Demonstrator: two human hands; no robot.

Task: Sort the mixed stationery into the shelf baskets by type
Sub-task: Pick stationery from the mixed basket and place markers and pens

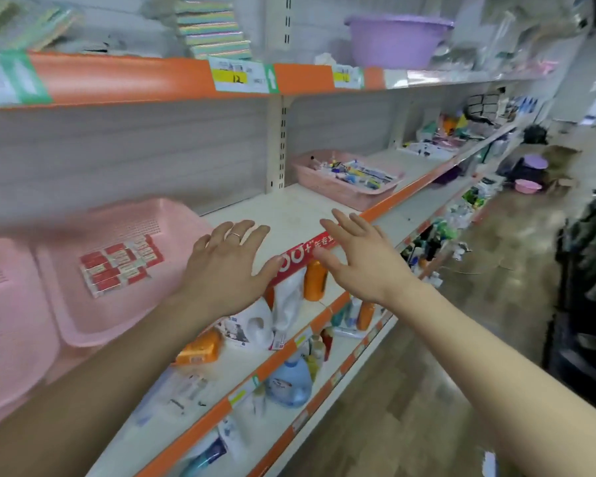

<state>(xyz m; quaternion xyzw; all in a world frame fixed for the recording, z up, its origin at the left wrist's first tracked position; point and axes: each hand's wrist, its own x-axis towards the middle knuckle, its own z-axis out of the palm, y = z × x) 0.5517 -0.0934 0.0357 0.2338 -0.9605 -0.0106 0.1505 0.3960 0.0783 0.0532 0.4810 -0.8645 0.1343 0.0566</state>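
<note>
A pink basket (186, 218) on the middle shelf holds a flat pack of red-and-white boxes (119, 265). A second pink basket (11, 304) stands against it at the far left. Farther right on the same shelf, a smaller pink basket (310, 175) holds mixed pens and other stationery (355, 175). My left hand (226, 266) is spread with straight fingers at the near basket's right rim, over the shelf edge. My right hand (358, 256) hovers beside it with fingers spread and holds nothing.
The white shelf board (289, 208) runs between the baskets. An orange-edged shelf above carries a purple basin (398, 39) and stacked sponges (214, 25). Lower shelves hold detergent bottles (289, 380) and orange bottles (315, 280). The aisle floor lies to the right.
</note>
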